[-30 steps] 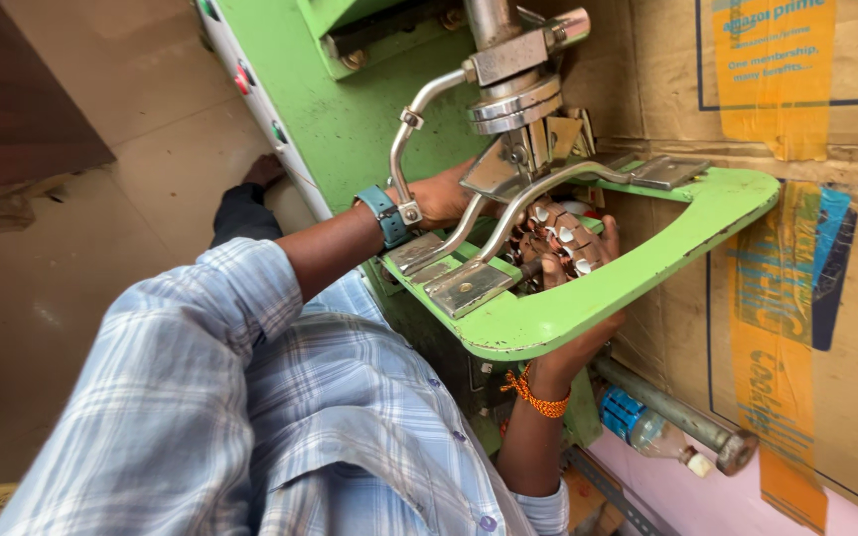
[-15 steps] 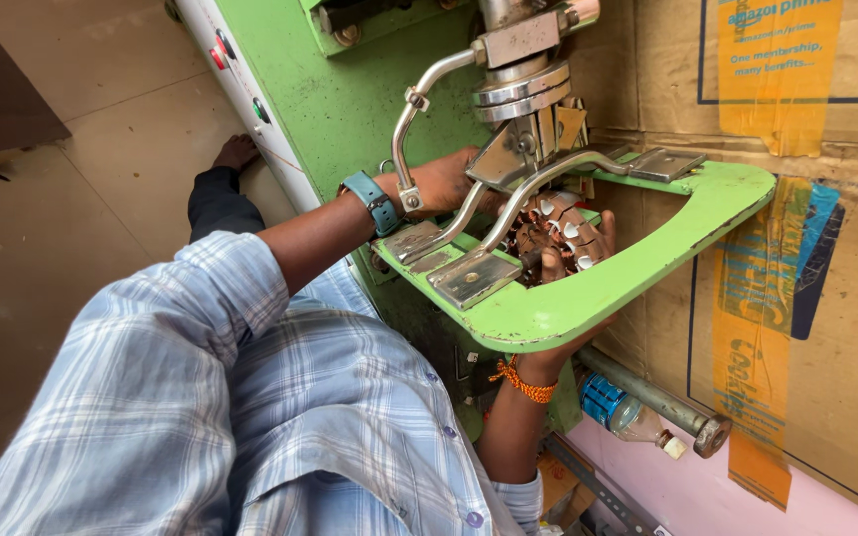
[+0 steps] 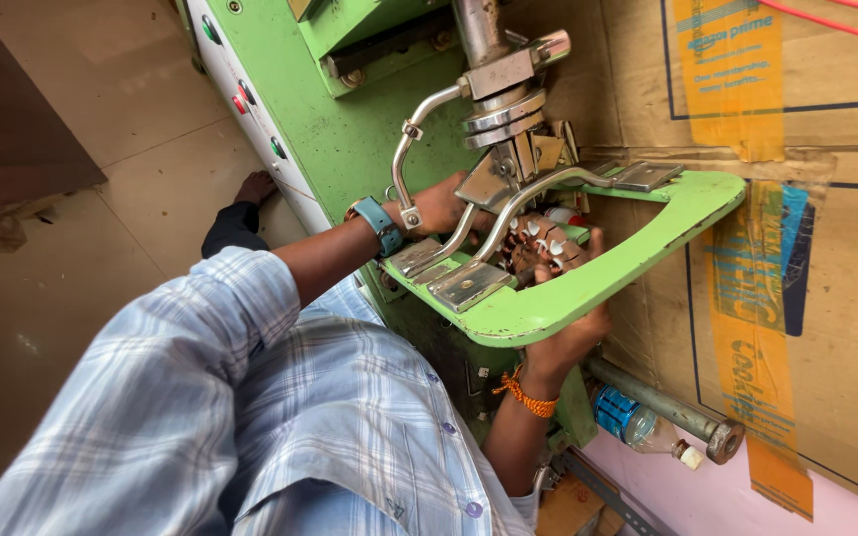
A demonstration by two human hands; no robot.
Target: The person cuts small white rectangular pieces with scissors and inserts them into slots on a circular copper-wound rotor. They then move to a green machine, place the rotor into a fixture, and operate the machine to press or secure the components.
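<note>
Person in a checked shirt [image 3: 250, 417], right hand [image 3: 563, 333] reaching under the green guard [image 3: 588, 288], fingers curling up around a copper-wound part [image 3: 538, 243] inside it, left hand [image 3: 444, 206] resting behind the press arm [image 3: 414, 164], its grip hidden, cardboard [image 3: 836, 298] beyond.

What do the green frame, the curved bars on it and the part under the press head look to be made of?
Green frame: probably metal under glossy green paint; hard edges, smooth sheen. Curved bars: bare polished metal, likely steel; bright silvery reflections. Workpiece at the right hand: coppery-brown windings with pale tips, possibly copper wire; too small to tell for sure.
</note>
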